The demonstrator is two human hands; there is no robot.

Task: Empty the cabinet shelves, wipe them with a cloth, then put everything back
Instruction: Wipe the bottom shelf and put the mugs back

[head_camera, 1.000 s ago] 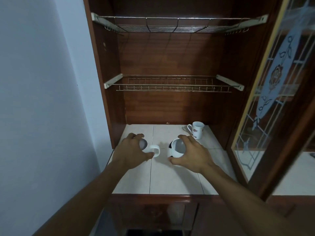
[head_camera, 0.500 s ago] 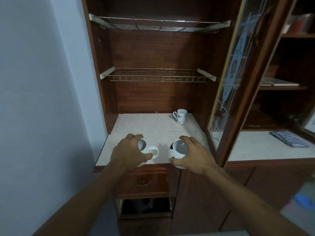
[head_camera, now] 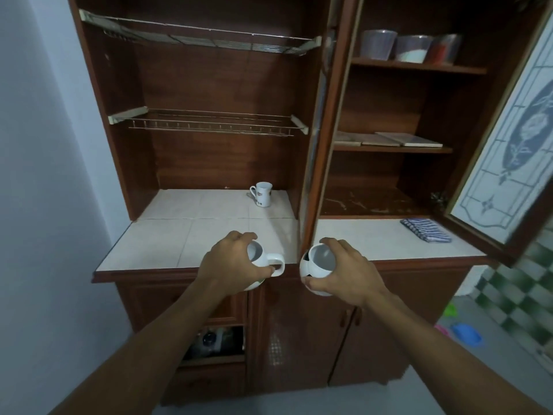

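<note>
No text, label, brand or number can be read anywhere in the view. The small white cup point(head_camera: 262, 194), standing at the back of the tiled shelf near the middle of the frame, carries a reddish printed mark on its side, but it is too small and blurred to make out as words. The glass door point(head_camera: 505, 139) at the right edge of the frame bears an etched flower pattern only, with no lettering.
</note>
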